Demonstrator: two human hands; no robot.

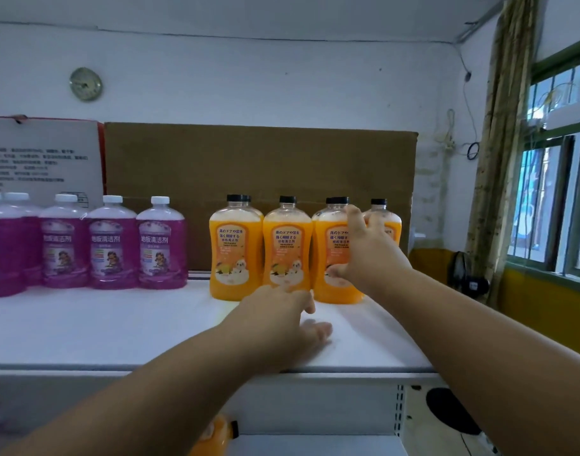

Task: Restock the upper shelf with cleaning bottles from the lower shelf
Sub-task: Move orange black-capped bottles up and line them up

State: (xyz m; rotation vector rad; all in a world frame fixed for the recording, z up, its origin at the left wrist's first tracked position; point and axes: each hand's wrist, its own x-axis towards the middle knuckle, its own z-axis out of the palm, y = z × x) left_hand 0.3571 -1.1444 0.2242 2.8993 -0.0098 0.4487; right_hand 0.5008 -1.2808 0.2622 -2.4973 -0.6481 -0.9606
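Head cam: I'm at the upper shelf (117, 327), both arms stretched out over it. My right hand (364, 255) is on the front orange bottle (334, 258) at the right end of the row, fingers up its side toward the cap and thumb low on the label, so it looks like I'm wrapped round it, setting or nudging it into line. My left hand (282, 320) is lower, fingers loose and straight, resting on the shelf just in front of the middle orange bottle (287, 245) and holding nothing.

Orange ones stand in a cluster on the right, a few more tucked behind the front row. The purple bottles (111, 245) line up to the left, with a gap between the two colours. A cardboard sheet (259, 162) stands behind everything.

Down at the bottom edge there's another orange bottle (213, 432) on the lower shelf, mostly hidden by my arm.

So I'd say I'm mid-placement. Next up is probably letting go and reaching down for that one, then finding it a spot up front.
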